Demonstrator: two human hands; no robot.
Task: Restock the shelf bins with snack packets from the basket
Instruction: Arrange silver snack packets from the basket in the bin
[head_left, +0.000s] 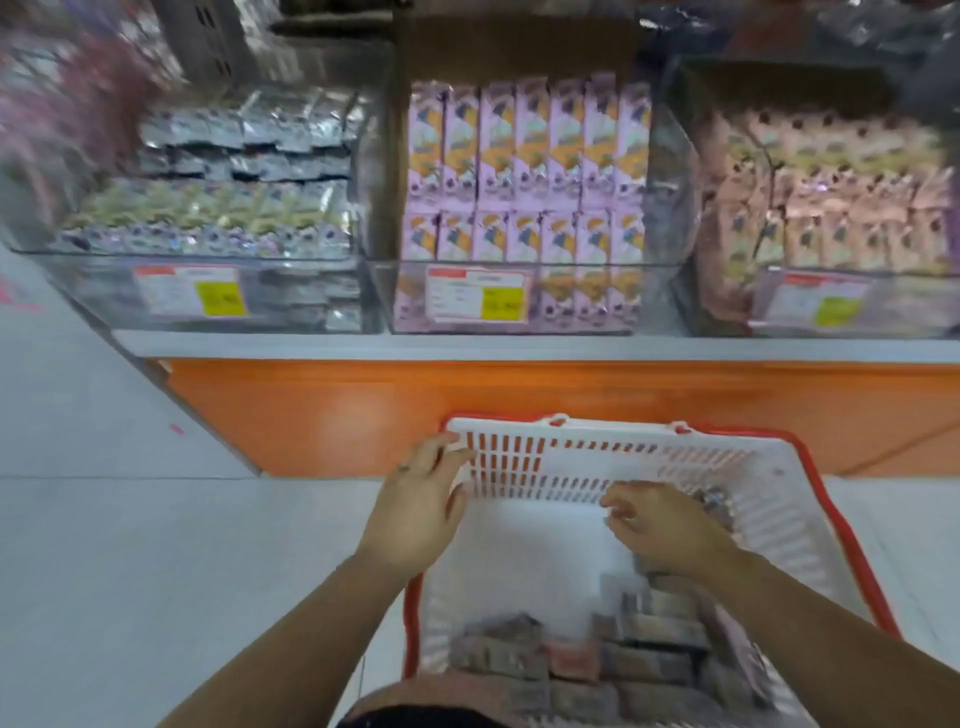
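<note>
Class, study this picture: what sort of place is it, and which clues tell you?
Most likely a shop aisle. Clear bins hold rows of snack packets, each bin front carries a price label, and a shopping basket stands before them.

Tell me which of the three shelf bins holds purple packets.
The middle bin: purple packets. The left bin holds silver packets, the right bin pinkish packets.

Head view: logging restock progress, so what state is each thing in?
Basket: partly filled with packets.
Left hand: open, touching basket's left wall.
Right hand: inside basket, grip unclear.
Left bin: stocked, silver packets.
Middle bin: full, purple packets upright.
Right bin: full, pink packets.
</note>
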